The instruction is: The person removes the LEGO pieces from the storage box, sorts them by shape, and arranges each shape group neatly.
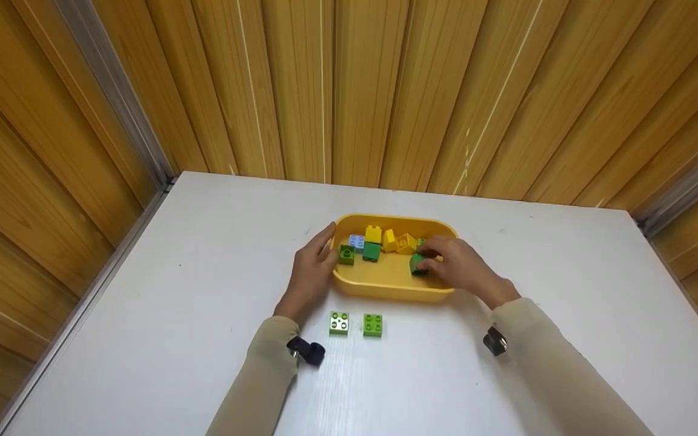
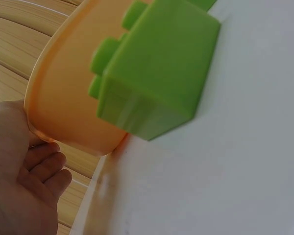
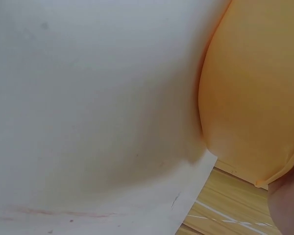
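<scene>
A yellow plastic tub (image 1: 394,292) stands on the white table with several toy building bricks inside. My left hand (image 1: 312,266) holds the tub's left end at the rim; the left wrist view shows its fingers curled by the outer wall. Reaching over the right end, my right hand (image 1: 455,263) pinches a dark green brick (image 1: 417,264) inside the tub. Two light green bricks, one on the left (image 1: 339,323) and one on the right (image 1: 372,325), sit studs up in front of the tub. The right wrist view shows the tub's outside, not the held brick.
In the tub lie a light blue brick (image 1: 356,242), another dark green brick (image 1: 371,252), a green brick (image 1: 346,254) at the left and several yellow bricks (image 1: 406,243). Wood-patterned panels (image 1: 361,91) rise behind the table.
</scene>
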Motion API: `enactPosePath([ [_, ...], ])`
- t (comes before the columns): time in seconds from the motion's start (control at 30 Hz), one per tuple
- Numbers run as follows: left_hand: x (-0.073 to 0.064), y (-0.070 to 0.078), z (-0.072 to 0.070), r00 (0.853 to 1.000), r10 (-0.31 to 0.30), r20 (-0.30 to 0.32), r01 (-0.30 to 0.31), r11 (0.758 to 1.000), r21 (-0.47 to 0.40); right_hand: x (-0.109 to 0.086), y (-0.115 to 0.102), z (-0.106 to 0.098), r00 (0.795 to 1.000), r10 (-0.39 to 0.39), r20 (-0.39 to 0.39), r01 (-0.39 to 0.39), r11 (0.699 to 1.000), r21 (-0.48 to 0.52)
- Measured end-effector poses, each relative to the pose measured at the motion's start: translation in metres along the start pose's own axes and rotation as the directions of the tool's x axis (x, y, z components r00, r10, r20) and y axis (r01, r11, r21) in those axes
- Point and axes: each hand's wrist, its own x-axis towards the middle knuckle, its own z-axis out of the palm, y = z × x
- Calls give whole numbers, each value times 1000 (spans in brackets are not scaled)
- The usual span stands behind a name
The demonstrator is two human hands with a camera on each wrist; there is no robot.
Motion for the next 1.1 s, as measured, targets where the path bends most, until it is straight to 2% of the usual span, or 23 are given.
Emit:
enactPosePath([
  [0.27,1,-1,2,1000,6,-2,-6,1000,-13,-1,0,1,998,30,58,-29,999,-19],
  [0.47,1,-1,1,1000,2,2,-2,1000,-10,-3,0,1,997,59,59,-59,998,-3],
  [0.67,2,-2,3,1000,9,6,-9,1000,-18,-5,-1,0,997,79,4,-79,993,86],
  [0.9,2,-4,4,1000,4,8,-3,999,-34,-9,-3,1,995,21,-101,-11,995,100],
  [1.1,3,-3,4,1000,-4,3,5,1000,-24,-15,-14,2,982,-46,-185,71,989,128],
])
